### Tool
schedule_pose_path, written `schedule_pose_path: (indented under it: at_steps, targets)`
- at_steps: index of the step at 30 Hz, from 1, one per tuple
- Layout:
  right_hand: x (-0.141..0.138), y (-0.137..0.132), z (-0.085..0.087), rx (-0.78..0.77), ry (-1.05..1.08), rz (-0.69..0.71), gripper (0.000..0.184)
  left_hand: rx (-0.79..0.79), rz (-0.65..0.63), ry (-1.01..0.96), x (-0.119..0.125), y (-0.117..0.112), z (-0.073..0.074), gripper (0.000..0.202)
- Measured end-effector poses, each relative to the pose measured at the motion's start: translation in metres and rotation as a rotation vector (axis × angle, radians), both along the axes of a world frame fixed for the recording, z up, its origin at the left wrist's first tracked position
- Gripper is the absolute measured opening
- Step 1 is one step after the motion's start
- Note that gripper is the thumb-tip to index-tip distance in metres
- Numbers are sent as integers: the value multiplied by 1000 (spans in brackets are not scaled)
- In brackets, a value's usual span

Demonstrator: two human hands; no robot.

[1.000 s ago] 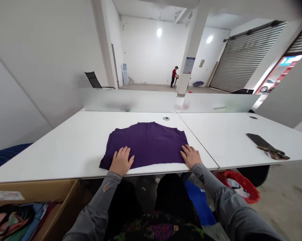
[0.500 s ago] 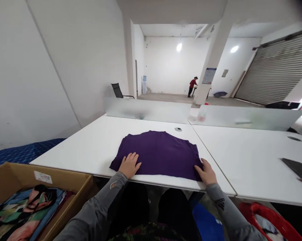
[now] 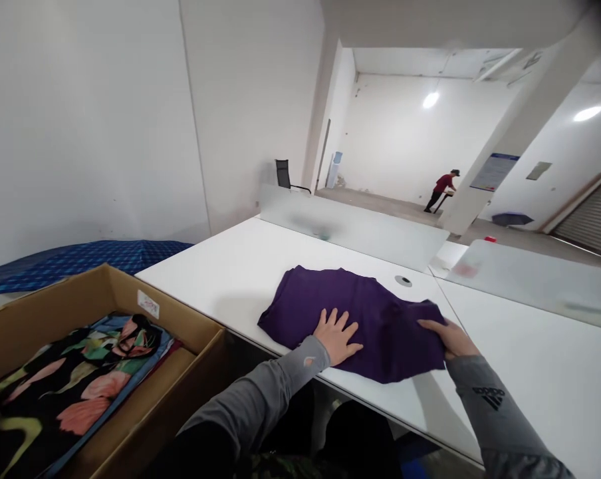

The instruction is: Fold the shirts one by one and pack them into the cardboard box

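A dark purple piece of clothing (image 3: pixel 300 299) lies spread across the white table (image 3: pixel 221 256), close to its front edge. Flat on its middle rests my left hand (image 3: pixel 336 336), open with the fingers spread. My right hand (image 3: pixel 453 338) pinches the garment's right side between thumb and fingers, and that side is lifted off the tabletop. The fingers of that hand are partly hidden behind the cloth.
At the left stands an open cardboard box (image 3: pixel 213 346) with folded clothes, a floral one (image 3: pixel 96 392) on top. Behind it is a blue checked umbrella (image 3: pixel 106 256). Frosted dividers (image 3: pixel 360 223) line the table's back edge. A person in red (image 3: pixel 443 188) stands far off.
My left hand has moved right to the garment's middle, fingers spread. The right hand has taken hold of the right side and raised it. The view has turned left and tilted.
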State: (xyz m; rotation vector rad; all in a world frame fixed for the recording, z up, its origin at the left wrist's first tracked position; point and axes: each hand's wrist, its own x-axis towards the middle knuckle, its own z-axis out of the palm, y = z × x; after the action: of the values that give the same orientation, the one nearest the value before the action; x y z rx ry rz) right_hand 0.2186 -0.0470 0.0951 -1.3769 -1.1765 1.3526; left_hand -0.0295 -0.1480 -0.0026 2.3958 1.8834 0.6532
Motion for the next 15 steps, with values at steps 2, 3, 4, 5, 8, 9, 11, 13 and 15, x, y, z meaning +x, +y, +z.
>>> schedule_pose_path:
  at_steps: [2,3,4,5,8,9,11,13,15]
  targets:
    - [-43,1,23,230,-92,92,34,34,14,-11,2,-10,0,60]
    - [-69,-1,32,349,-178,169,37,54,15,-19,2,-17,0,59]
    - [-97,-3,38,464,-287,244,38,77,14,-30,2,-25,-1,58]
    - [-126,-7,39,567,-412,307,40,99,9,-43,1,-34,-3,57]
    - [-208,-23,22,742,-649,440,45,120,14,-70,-10,-64,-8,50]
    - [-229,-30,11,732,-663,490,47,99,26,-70,-16,-75,-10,48]
    - [-257,-39,-14,637,-622,581,51,46,31,-59,-32,-93,-12,47]
    - [-262,-39,-34,606,-593,593,49,31,19,-44,-47,-108,-12,50]
    - [-247,-27,-45,758,-665,528,40,60,5,-30,-59,-119,-13,55]
